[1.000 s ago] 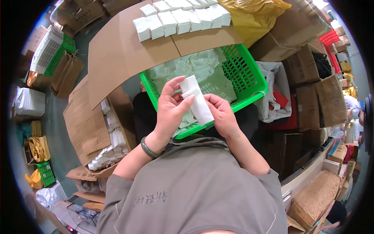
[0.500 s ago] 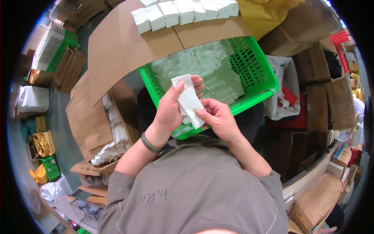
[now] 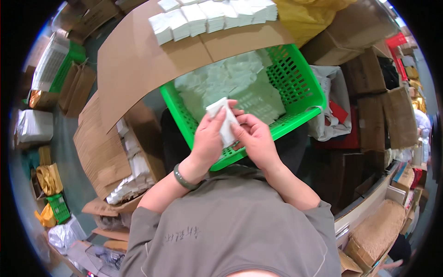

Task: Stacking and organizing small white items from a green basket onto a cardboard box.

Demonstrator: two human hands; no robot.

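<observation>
A small stack of white folded paper pieces (image 3: 226, 128) is held between both hands, just over the near side of a green plastic basket (image 3: 295, 113). My left hand (image 3: 208, 138) is closed round its left side, thumb on the upper face and fingers behind. From the right, my right hand (image 3: 258, 141) pinches the stack's edge; some of its fingertips are hidden behind the paper. Inside the basket lies a heap of loose pale-white pieces (image 3: 221, 76). Beyond it, several neat white stacks (image 3: 212, 17) stand in a row on a brown cardboard sheet (image 3: 138, 60).
An opened carton (image 3: 144, 134) with more white stacks stands left of the basket. To the right are a white bag (image 3: 339, 122) with red items and brown cartons (image 3: 367, 76). A yellow bag (image 3: 309, 18) lies at the far right of the cardboard sheet.
My right hand has shifted up along the stack from its lower end to its side. The stack is now more upright and the hands are closer together. The view has shifted slightly.
</observation>
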